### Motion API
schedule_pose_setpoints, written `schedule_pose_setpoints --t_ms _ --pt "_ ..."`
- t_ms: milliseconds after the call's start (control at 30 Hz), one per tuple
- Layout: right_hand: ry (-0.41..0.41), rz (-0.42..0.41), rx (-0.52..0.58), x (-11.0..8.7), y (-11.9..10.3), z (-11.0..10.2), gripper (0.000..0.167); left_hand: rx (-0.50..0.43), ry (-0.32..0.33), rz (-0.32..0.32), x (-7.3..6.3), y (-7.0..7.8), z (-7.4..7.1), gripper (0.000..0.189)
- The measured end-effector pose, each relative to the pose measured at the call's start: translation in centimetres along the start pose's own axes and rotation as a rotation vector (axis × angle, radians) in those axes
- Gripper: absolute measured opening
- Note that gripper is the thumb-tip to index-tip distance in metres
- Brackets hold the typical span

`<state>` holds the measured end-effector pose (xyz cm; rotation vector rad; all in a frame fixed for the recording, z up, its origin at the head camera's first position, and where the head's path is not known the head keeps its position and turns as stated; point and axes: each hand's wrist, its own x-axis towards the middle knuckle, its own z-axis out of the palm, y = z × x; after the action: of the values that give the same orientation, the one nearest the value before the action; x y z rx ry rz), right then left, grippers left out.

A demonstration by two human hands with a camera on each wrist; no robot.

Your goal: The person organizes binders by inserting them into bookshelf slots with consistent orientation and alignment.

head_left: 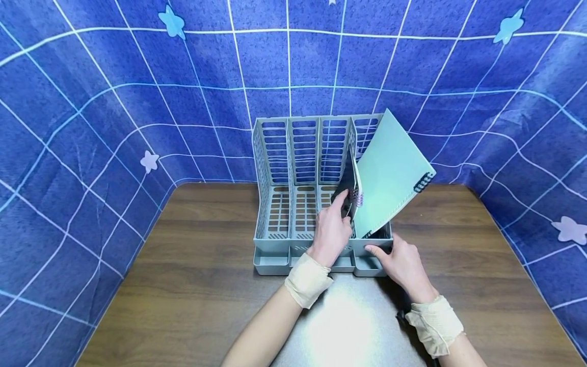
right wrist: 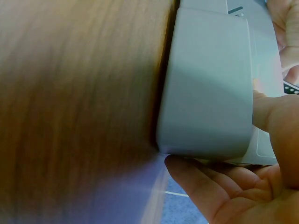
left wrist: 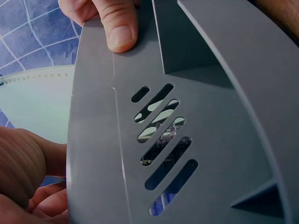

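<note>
A grey desktop file organizer (head_left: 271,243) with several upright slots and small front trays stands on the table. My left hand (head_left: 331,229) reaches over its front and grips a small dark spiral notebook (head_left: 347,178) that tilts in the slots right of the middle. The index finger lies along the dark cover. A larger pale green spiral notebook (head_left: 392,168) leans to the right in the rightmost slot, its upper corner sticking out. My right hand (head_left: 405,262) holds the organizer's front right corner, thumb on the front panel and fingers round the side (right wrist: 224,186).
The wooden table (head_left: 197,265) carries a bright grey patch (head_left: 339,326) in front of the organizer. Behind and at both sides hangs a blue cloth (head_left: 206,56) with white lines and star shapes. A dark cord-like thing (head_left: 403,316) lies by the right wrist.
</note>
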<state>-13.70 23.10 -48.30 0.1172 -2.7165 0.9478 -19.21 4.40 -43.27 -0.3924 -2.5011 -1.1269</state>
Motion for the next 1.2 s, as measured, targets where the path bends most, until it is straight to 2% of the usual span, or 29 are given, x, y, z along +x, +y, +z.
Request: schedule_pose_setpoints --t_ms 433,700,1200 --pt "-0.011 0.016 -0.007 0.08 0.14 -0.03 0.044 0.010 -0.020 -0.002 -0.08 -0.06 0.08 0.068" --pt "0.003 0.001 -0.007 0.11 0.17 0.06 0.044 0.015 0.001 0.002 -0.05 -0.07 0.21 0.069" --pt "-0.004 0.004 -0.009 0.09 -0.02 -0.12 0.045 -0.008 -0.008 -0.039 0.07 -0.15 0.17 0.069"
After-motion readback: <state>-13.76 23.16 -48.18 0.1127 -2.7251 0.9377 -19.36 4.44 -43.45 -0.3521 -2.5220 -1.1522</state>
